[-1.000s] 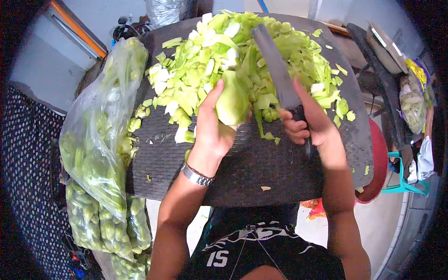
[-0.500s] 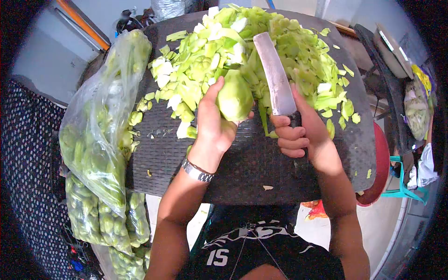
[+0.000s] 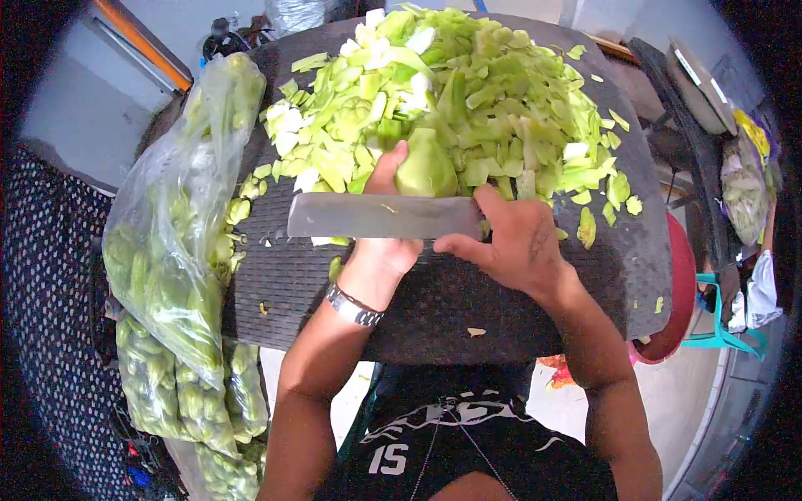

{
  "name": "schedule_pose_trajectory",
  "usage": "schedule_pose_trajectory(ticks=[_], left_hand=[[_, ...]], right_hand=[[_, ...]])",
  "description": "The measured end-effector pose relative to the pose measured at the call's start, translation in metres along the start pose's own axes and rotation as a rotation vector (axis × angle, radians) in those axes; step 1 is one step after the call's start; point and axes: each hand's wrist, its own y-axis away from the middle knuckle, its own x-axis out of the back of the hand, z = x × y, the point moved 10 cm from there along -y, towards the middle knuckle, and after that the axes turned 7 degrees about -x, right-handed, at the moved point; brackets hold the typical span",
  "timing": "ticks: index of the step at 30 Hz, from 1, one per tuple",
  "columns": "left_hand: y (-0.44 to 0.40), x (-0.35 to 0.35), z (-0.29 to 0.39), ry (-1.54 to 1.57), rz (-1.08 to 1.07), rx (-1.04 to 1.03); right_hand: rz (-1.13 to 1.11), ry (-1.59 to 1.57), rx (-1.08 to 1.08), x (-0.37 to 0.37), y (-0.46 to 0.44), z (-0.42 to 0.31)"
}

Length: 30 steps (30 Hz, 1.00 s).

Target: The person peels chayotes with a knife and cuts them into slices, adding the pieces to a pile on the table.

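My left hand (image 3: 386,253) is wrapped round a pale green chayote (image 3: 426,164), its thumb along the left side; part of the hand is hidden behind the blade. In my right hand (image 3: 525,240) is a large knife with a broad, straight blade (image 3: 380,216), held level across the chayote's lower end. Whether the edge touches the chayote I cannot tell. Just beyond both hands rises a heap of green peelings and cut pieces (image 3: 518,100), spread over the dark woven-pattern table (image 3: 434,313).
A long clear plastic bag of green chayotes (image 3: 167,242) lies along the table's left edge, with more filled bags (image 3: 200,401) below it. At the right stand a dark red round container (image 3: 678,292) and a teal stool (image 3: 717,321). Loose scraps dot the table.
The knife has swung from upright to level, its tip now pointing left, as my right hand turned over and moved nearer the left. My left hand still holds the chayote in nearly the same place.
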Motion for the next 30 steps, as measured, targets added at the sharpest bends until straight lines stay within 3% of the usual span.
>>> schedule_pose_trajectory(ticks=[3, 6, 8, 12, 13, 16, 20, 23, 29, 30], left_hand=[[0.0, -0.005, 0.007, -0.039, -0.068, -0.071], [0.002, -0.004, 0.015, -0.093, 0.014, -0.151], [-0.003, 0.0, 0.02, -0.155, -0.076, -0.154], [0.012, -0.021, 0.021, -0.252, -0.074, -0.104], [0.009, -0.017, 0.018, -0.224, -0.062, -0.072], [0.009, -0.016, 0.019, -0.247, -0.033, -0.099], [0.002, -0.006, 0.023, -0.264, -0.018, -0.252], [0.003, -0.012, 0.024, -0.266, -0.047, -0.271], [0.011, -0.018, 0.018, -0.339, -0.013, -0.163], [0.011, -0.019, 0.019, -0.34, -0.02, -0.16]], right_hand=[[-0.007, 0.059, -0.021, -0.001, -0.001, 0.003], [-0.038, 0.115, -0.129, 0.005, -0.01, 0.023], [0.003, 0.163, -0.144, 0.012, -0.016, 0.043], [0.008, 0.189, -0.474, 0.03, -0.025, 0.116], [-0.027, 0.056, -0.5, 0.026, -0.026, 0.12], [-0.053, -0.271, -0.287, 0.01, -0.024, 0.079], [-0.107, 0.025, -0.101, -0.002, -0.008, 0.017], [-0.059, -0.023, -0.087, 0.002, -0.008, 0.02], [-0.05, -0.101, -0.342, 0.006, -0.019, 0.071], [-0.065, -0.136, -0.308, 0.007, -0.019, 0.064]])
